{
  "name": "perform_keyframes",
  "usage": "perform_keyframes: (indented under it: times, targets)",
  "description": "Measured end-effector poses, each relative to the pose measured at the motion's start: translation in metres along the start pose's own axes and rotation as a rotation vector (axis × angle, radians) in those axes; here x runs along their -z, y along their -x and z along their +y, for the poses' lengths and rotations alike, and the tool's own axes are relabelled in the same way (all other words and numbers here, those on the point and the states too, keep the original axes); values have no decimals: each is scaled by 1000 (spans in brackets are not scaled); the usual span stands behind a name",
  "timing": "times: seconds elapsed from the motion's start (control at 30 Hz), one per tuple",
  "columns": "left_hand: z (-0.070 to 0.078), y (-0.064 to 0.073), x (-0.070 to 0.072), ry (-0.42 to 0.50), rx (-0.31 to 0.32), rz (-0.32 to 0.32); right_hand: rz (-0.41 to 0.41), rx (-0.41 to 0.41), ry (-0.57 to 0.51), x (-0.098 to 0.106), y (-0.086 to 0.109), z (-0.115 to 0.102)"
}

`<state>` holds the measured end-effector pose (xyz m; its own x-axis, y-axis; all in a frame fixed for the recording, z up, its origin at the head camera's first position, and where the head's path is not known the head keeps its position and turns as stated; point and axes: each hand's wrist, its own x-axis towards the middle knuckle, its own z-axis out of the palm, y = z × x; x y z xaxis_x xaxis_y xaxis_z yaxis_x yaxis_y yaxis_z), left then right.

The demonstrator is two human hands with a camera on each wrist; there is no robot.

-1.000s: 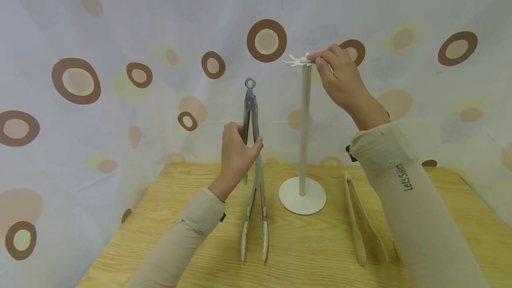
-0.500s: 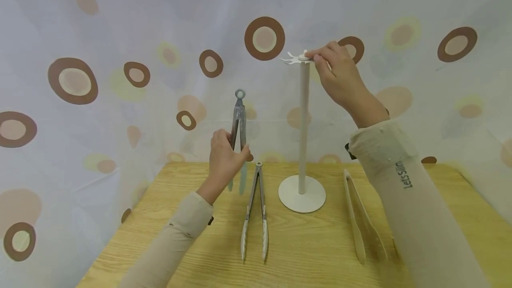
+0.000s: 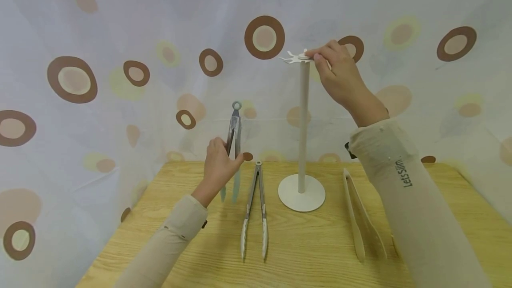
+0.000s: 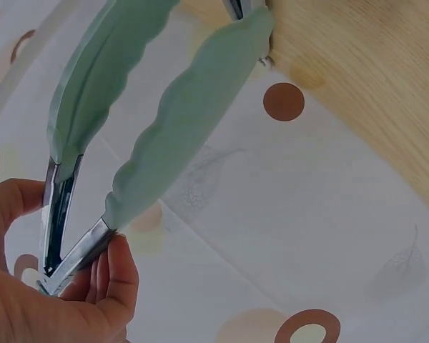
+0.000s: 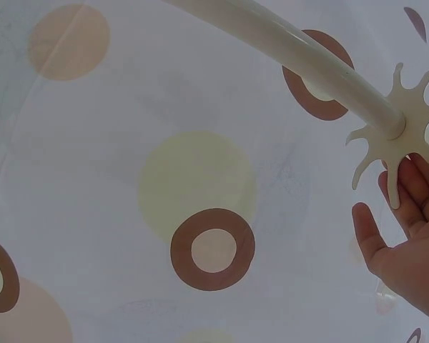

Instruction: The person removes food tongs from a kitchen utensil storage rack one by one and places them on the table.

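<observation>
My left hand (image 3: 221,163) grips a pair of metal tongs (image 3: 236,121) with pale green scalloped tips, its ring end up and the tips down over the table's left side. The left wrist view shows thumb and fingers on the metal arms, with the green tips (image 4: 186,114) spread apart. My right hand (image 3: 340,74) touches the top of a white hook stand (image 3: 304,128). In the right wrist view its fingers lie against the hooked plate (image 5: 375,146), the thumb held away from it. Metal tongs with white tips (image 3: 258,194) lie between my left hand and the stand.
Beige tongs (image 3: 354,221) lie on the wooden table (image 3: 312,252) right of the stand. Beside the right sleeve (image 3: 404,199) a small curved edge of something (image 3: 395,246) shows, mostly hidden. A patterned curtain (image 3: 168,21) hangs behind the table.
My left hand has carried the green-tipped tongs left and down, away from in front of the white-tipped tongs, which lie still. The right hand stays on the stand's top.
</observation>
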<state>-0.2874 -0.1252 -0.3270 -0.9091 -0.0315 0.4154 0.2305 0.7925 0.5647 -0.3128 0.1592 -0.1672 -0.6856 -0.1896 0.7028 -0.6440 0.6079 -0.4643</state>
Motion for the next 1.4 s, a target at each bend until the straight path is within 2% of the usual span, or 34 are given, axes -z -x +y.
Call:
perform_keyframes:
  times: [0.17, 0.7, 1.13, 1.4]
  targets:
    - [-8, 0, -2, -22, 47, -53, -2, -8, 2, 0, 0, 1]
    - [-32, 2, -8, -187, 123, -218, 13, 15, -1, -1, -1, 1]
    - [-47, 3, -11, -221, 157, -271, 12, 2, 2, -1, -1, 2]
    - [-58, 8, -16, -238, 182, -326, -3, -11, 6, 0, -1, 2]
